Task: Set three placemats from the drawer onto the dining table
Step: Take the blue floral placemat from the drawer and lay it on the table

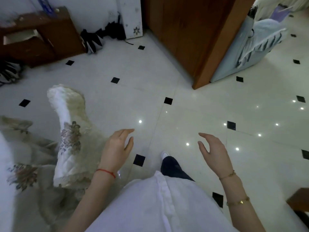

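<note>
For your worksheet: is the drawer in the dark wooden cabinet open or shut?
Open. The drawer juts out of the dark wooden cabinet, its pale inside showing.

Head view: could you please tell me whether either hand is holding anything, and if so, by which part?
Nothing is held. The left hand and the right hand are both open and empty above the tiled floor.

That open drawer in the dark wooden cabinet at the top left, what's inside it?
The open drawer of the wooden cabinet shows only a pale, flat interior; the picture is too blurred to tell whether placemats lie there. Its front part is hidden by the drawer's own edge. Both hands, left and right, are empty.
</note>
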`<action>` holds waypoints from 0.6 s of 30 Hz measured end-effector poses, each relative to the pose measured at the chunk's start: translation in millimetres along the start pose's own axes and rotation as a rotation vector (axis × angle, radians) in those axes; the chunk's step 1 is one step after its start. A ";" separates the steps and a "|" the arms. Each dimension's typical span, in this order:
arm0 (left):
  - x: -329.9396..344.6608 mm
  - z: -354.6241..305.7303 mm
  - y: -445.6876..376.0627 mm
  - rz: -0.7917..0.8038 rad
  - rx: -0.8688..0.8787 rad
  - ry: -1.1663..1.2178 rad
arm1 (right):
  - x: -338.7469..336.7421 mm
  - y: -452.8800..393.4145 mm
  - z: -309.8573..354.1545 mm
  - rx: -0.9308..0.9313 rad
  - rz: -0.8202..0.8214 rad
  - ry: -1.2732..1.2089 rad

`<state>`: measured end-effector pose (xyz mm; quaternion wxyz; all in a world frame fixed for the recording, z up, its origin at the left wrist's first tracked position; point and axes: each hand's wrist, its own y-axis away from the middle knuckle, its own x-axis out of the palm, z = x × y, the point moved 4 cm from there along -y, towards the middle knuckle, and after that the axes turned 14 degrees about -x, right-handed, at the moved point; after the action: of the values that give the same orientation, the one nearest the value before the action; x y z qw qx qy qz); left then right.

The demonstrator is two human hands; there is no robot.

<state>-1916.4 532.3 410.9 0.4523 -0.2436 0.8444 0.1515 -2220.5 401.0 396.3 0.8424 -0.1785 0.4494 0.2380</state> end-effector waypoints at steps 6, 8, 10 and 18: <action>-6.0 -29.0 -117.2 -0.130 -0.165 0.032 | -28.1 -191.8 -18.1 -0.213 0.038 0.038; -10.9 -28.8 -146.9 -0.169 -0.241 0.060 | -26.2 -249.6 -14.0 -0.283 0.081 0.045; -16.8 -23.1 -171.7 -0.218 -0.327 0.080 | -18.9 -301.5 -5.6 -0.349 0.117 0.047; -32.3 41.5 -275.1 -0.304 -0.571 0.059 | 63.4 -473.4 47.0 -0.537 0.280 -0.013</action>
<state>-1721.6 331.1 405.6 0.3584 -0.4882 0.7346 0.3058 -1892.5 50.8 409.0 0.7269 -0.3296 0.3851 0.4634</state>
